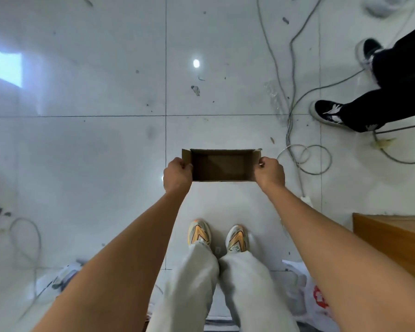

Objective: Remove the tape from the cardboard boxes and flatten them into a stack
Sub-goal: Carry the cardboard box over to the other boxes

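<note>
Standing on a pale tiled floor [94, 144], the person looks straight down past light grey trousers [225, 283] to a pair of orange-and-grey sneakers [199, 234]. Grey cables [304, 159] run down from the far right and loop into coils just right of the hands; another cable loop [25, 236] lies at the near left. A second person's legs in black trousers [393, 92] and black-and-white sneakers [328, 112] stand at the far right, well apart from the box. A wooden worktop corner [393, 238] juts in at the near right, and a white plastic bag with red print [319, 300] sits beside the right forearm. Small scraps of debris [195, 90] dot the tiles ahead. Nothing stands between the camera and the box.

An open cardboard box [222, 165] is held in the air in front of the body, above the floor and beyond the feet, its opening facing up toward the camera so the dark brown inside shows. It is rectangular, longer across than deep, with short end flaps standing out at both sides. The left hand [177, 174] grips the left end, fingers curled round that edge, and the right hand [270, 173] grips the right end, fingers pinching the flap there.
</note>
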`<state>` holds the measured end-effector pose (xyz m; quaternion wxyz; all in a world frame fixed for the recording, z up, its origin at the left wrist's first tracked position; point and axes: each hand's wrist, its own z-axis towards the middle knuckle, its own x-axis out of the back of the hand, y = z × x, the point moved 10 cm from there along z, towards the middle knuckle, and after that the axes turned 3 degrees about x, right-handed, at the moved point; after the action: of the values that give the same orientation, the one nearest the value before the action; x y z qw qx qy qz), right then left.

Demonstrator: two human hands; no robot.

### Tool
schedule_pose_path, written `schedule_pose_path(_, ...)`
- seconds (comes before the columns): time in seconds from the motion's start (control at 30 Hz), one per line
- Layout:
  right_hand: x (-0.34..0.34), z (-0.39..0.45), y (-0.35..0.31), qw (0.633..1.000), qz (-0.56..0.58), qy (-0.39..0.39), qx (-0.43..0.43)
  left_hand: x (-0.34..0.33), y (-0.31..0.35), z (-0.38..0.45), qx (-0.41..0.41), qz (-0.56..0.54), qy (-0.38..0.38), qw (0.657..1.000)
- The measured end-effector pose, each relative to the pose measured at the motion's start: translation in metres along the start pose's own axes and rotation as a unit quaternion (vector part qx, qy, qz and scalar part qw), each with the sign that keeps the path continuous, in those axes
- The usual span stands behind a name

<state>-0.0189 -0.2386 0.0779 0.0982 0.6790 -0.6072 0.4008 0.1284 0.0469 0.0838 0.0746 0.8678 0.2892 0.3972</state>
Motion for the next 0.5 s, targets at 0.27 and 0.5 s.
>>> schedule_pose_path(0.27,0.142,-0.181,-0.115,0.999,0.035,0.024,0.023,0.191,0.055,-0.144,0.006,-0.052,0.021,0.998)
schedule_pose_path(0.5,0.210,-0.247,-0.148,0.995,0.092,0.031,-0.004,0.267,0.078,-0.225,-0.025,-0.116,0.007,0.993)
